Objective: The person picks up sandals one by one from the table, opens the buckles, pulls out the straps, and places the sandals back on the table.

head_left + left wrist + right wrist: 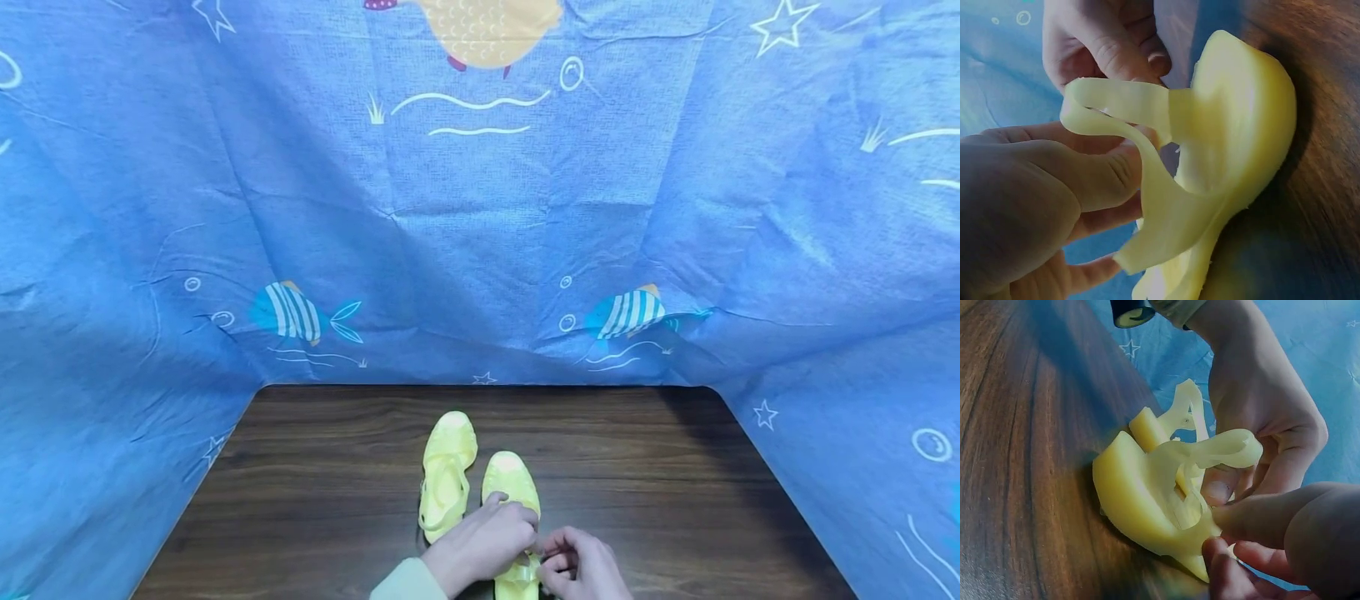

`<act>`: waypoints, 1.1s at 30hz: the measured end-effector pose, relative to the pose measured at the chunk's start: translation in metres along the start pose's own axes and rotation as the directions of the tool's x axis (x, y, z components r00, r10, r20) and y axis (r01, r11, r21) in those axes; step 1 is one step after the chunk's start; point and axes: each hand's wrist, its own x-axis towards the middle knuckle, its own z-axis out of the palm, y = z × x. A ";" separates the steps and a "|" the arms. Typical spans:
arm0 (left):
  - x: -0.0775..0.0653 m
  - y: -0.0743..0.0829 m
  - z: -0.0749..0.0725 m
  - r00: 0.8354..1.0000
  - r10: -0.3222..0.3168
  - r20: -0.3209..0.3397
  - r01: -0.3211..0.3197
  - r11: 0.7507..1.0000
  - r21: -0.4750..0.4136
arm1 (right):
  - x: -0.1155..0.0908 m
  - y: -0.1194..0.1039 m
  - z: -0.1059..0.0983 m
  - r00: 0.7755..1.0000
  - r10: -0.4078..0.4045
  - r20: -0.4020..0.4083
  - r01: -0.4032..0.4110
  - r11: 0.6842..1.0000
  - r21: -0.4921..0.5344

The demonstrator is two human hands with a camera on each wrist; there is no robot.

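The left hand (487,542) has its thumb and fingers bent around the soft strap part of the right shoe (510,483) and grips it. The right hand (585,567) has its thumb and a finger pinched on the same shoe, low on its right side. A loop of strap (1116,103) sticks up between the two hands. The right shoe is yellow and sits at the near edge of the view, with its toe pointing far. The left hand covers its middle.

Just to the left is the left shoe (453,437), yellow too. It stands a bit farther off, and its toe also points far. Its top is open, so you can see the pale inside.

Both shoes are on a dark brown table (330,500) with stripy wood lines and round far corners. A shadow falls on the far right part. A pale sleeve (408,583) shows at the near side, on the left arm.

Past the table, a blue, wrinkly cloth (465,250) hangs at the far side, the left and the right. It has stripy fish, white stars, rings and wavy lines. High up is part of a yellow bird (495,29).
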 end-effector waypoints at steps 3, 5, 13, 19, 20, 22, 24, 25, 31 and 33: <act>0.003 -0.001 0.000 0.999 -0.016 0.036 0.018 0.998 -0.055 | 0.000 0.000 0.001 1.000 0.002 -0.005 -0.003 1.000 -0.021; 0.005 -0.003 0.000 0.998 -0.021 0.057 0.027 0.994 -0.105 | 0.001 0.001 0.002 1.000 0.005 0.004 -0.005 1.000 -0.015; 0.006 -0.012 0.000 0.992 0.056 0.115 -0.024 0.964 -0.264 | 0.000 0.008 0.003 0.998 -0.055 0.022 0.055 0.998 0.031; 0.006 -0.016 0.003 0.995 0.076 0.066 -0.053 0.953 -0.297 | -0.001 0.012 0.005 0.995 -0.093 0.019 0.092 0.994 0.060; 0.005 -0.017 0.003 0.996 0.073 0.058 -0.051 0.949 -0.312 | -0.001 0.012 0.005 0.995 -0.093 0.019 0.092 0.994 0.060; 0.005 -0.019 0.004 0.996 0.070 0.047 -0.050 0.938 -0.344 | -0.001 0.012 0.005 0.996 -0.089 0.022 0.087 0.994 0.060; 0.005 -0.020 0.004 0.996 0.070 0.050 -0.046 0.927 -0.373 | -0.001 0.012 0.005 0.996 -0.086 0.025 0.084 0.995 0.058; 0.005 -0.021 0.005 0.996 0.073 0.051 -0.048 0.922 -0.383 | -0.001 0.011 0.006 0.996 -0.086 0.027 0.084 0.995 0.056; 0.004 -0.024 0.004 0.993 0.090 0.079 -0.048 0.902 -0.428 | -0.001 0.009 0.006 0.997 -0.067 0.034 0.065 0.996 0.058; 0.004 -0.024 0.003 0.990 0.089 0.105 -0.034 0.896 -0.443 | -0.001 0.009 0.005 0.998 -0.059 0.032 0.057 0.997 0.061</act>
